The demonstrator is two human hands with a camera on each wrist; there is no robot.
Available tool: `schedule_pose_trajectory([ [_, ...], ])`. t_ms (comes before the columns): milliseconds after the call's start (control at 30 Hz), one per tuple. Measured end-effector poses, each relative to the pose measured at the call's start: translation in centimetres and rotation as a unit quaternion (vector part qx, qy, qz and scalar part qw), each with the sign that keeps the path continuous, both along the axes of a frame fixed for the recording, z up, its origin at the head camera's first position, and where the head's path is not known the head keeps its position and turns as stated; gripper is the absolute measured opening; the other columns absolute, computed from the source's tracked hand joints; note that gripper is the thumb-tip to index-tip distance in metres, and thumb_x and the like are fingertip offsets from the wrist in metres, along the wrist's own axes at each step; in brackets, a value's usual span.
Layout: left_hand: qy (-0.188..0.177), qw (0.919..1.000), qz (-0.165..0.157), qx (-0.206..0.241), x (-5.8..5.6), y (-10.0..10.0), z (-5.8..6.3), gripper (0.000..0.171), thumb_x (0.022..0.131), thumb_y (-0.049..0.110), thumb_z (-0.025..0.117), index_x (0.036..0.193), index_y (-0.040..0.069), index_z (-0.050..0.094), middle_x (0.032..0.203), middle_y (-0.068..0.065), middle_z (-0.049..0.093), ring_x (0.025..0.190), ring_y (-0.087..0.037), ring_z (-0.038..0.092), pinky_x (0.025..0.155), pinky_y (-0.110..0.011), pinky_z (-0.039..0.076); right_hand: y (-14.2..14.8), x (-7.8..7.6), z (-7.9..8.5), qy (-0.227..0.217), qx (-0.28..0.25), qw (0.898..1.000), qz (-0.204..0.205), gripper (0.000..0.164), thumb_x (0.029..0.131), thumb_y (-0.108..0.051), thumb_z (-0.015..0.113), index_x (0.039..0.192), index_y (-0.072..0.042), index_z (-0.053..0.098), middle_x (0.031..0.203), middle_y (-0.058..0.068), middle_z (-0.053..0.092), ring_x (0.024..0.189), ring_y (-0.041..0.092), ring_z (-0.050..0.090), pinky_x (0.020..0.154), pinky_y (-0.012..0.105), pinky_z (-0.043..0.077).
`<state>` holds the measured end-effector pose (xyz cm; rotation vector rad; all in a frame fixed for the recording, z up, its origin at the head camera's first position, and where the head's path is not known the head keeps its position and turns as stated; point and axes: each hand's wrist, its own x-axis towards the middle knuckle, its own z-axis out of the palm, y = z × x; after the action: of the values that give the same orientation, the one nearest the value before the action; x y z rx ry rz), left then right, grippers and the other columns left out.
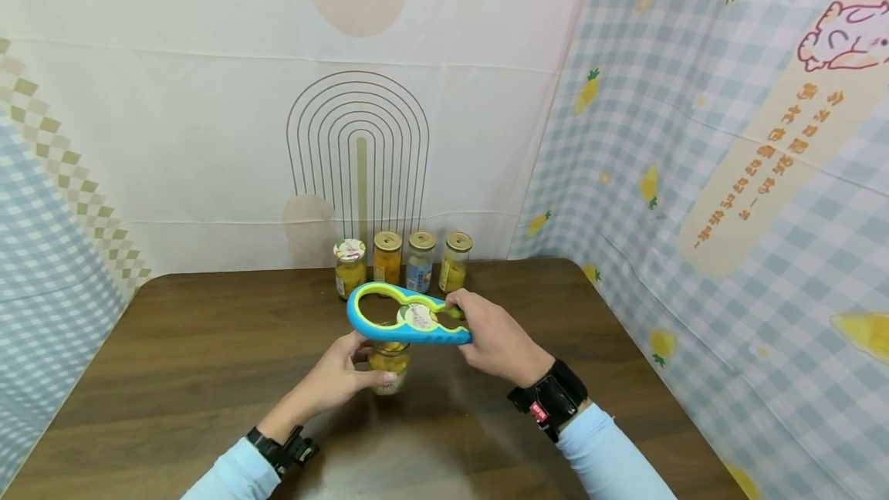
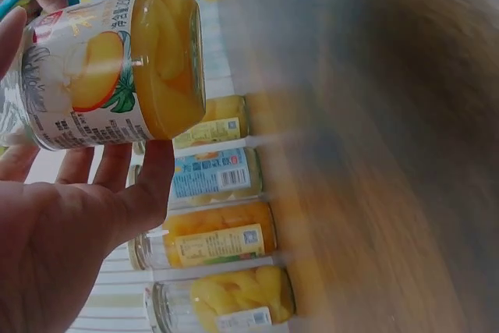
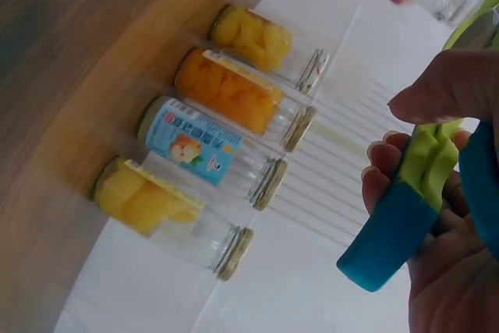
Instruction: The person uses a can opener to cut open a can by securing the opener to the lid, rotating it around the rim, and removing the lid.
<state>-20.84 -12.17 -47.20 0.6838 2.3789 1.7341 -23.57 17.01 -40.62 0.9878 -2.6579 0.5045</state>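
Note:
My left hand (image 1: 340,373) holds a glass jar of yellow fruit (image 2: 168,68), with the thumb and fingers on its sides. Its label shows an orange-yellow fruit and green leaves. My right hand (image 1: 500,338) grips the handle end of a blue and lime-green jar opener (image 1: 410,336), which has several ring-shaped openings. The opener lies across the top of the jar in the head view, partly hiding it. A white patterned lid (image 1: 420,316) shows inside one of the rings; I cannot tell whether it sits on the jar.
At the back of the brown wooden table (image 1: 229,346) stands a row of fruit jars: one with a white patterned lid (image 1: 349,268), an orange-filled jar (image 1: 387,257), a blue-labelled jar (image 1: 420,265) and another yellow-filled jar (image 1: 454,265). Cloth hangings (image 1: 208,137) surround the table.

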Motion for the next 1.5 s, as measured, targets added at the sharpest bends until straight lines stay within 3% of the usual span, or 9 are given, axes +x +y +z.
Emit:
schedule_pose_trajectory([
  [133,-0.006,0.9994,0.031,-0.014,0.4,-0.8,0.0,0.062,0.092,0.021,0.086,0.146,0.015,0.057,0.142,-0.014,0.067,0.125,-0.035,0.068,0.104,-0.05,0.058,0.8,0.1,-0.2,-0.001,-0.01,1.0,-0.017,0.052,0.085,0.001,0.082,0.128,-0.011,0.057,0.117,0.005,0.067,0.094,0.013,0.057,0.083,0.031,0.055],
  [267,0.013,0.998,0.058,-0.019,0.8,-1.7,-0.3,0.06,0.089,0.022,0.088,0.143,0.015,0.06,0.138,-0.009,0.069,0.121,-0.024,0.067,0.101,-0.037,0.058,1.6,0.1,-0.8,-0.006,-0.014,0.999,-0.032,0.052,0.085,0.0,0.083,0.128,-0.011,0.056,0.117,0.005,0.067,0.096,0.013,0.06,0.084,0.033,0.057],
  [433,0.034,0.996,0.08,-0.021,1.0,-2.6,-0.7,0.061,0.088,0.023,0.089,0.142,0.014,0.061,0.135,-0.009,0.071,0.119,-0.015,0.067,0.1,-0.031,0.057,2.3,0.1,-1.4,-0.006,-0.024,0.999,-0.043,0.052,0.085,0.0,0.085,0.128,-0.01,0.056,0.116,0.007,0.067,0.098,0.014,0.062,0.084,0.034,0.058],
  [633,0.02,0.9953,0.094,-0.013,1.0,-3.0,-0.8,0.064,0.089,0.021,0.089,0.145,0.012,0.059,0.135,-0.013,0.07,0.12,-0.022,0.068,0.097,-0.03,0.058,2.4,-0.1,-1.9,0.006,-0.029,0.999,-0.041,0.052,0.085,0.001,0.085,0.126,-0.01,0.056,0.115,0.007,0.068,0.098,0.014,0.064,0.084,0.035,0.059],
  [800,-0.005,0.9917,0.128,-0.004,0.9,-3.2,-0.8,0.062,0.089,0.018,0.088,0.144,0.012,0.06,0.134,-0.013,0.071,0.121,-0.027,0.069,0.098,-0.03,0.058,2.3,-0.2,-1.8,0.007,-0.029,0.999,-0.039,0.052,0.084,0.001,0.086,0.125,-0.01,0.055,0.114,0.007,0.068,0.096,0.014,0.063,0.083,0.035,0.058],
  [967,-0.026,0.9788,0.203,-0.009,0.6,-3.3,-0.3,0.061,0.09,0.021,0.088,0.144,0.012,0.06,0.14,-0.013,0.068,0.13,-0.029,0.065,0.107,-0.04,0.057,2.3,-0.3,-1.8,0.003,-0.028,0.999,-0.043,0.052,0.085,0.001,0.085,0.125,-0.01,0.055,0.114,0.007,0.068,0.095,0.014,0.063,0.083,0.035,0.058],
  [1167,-0.052,0.9617,0.269,0.002,-0.4,-4.1,0.2,0.06,0.094,0.018,0.084,0.146,0.01,0.056,0.145,-0.015,0.066,0.134,-0.029,0.062,0.102,-0.027,0.054,2.5,-0.4,-2.2,-0.006,-0.028,0.998,-0.054,0.051,0.085,0.0,0.086,0.125,-0.01,0.056,0.114,0.007,0.068,0.097,0.015,0.064,0.084,0.036,0.059],
  [1367,-0.066,0.951,0.302,0.019,-1.9,-5.1,0.0,0.063,0.097,0.018,0.081,0.152,0.01,0.051,0.151,-0.02,0.06,0.146,-0.038,0.054,0.12,-0.053,0.047,2.7,-0.4,-2.7,-0.013,-0.031,0.998,-0.059,0.053,0.084,-0.001,0.087,0.125,-0.011,0.056,0.113,0.005,0.067,0.096,0.014,0.062,0.085,0.036,0.059],
  [1500,-0.076,0.9431,0.323,0.023,-3.0,-5.9,-0.3,0.066,0.096,0.018,0.081,0.155,0.011,0.05,0.151,-0.021,0.059,0.146,-0.037,0.052,0.121,-0.055,0.044,2.7,-0.4,-2.9,-0.011,-0.031,0.998,-0.061,0.053,0.084,-0.001,0.087,0.125,-0.011,0.056,0.113,0.005,0.067,0.096,0.013,0.062,0.085,0.036,0.059],
])
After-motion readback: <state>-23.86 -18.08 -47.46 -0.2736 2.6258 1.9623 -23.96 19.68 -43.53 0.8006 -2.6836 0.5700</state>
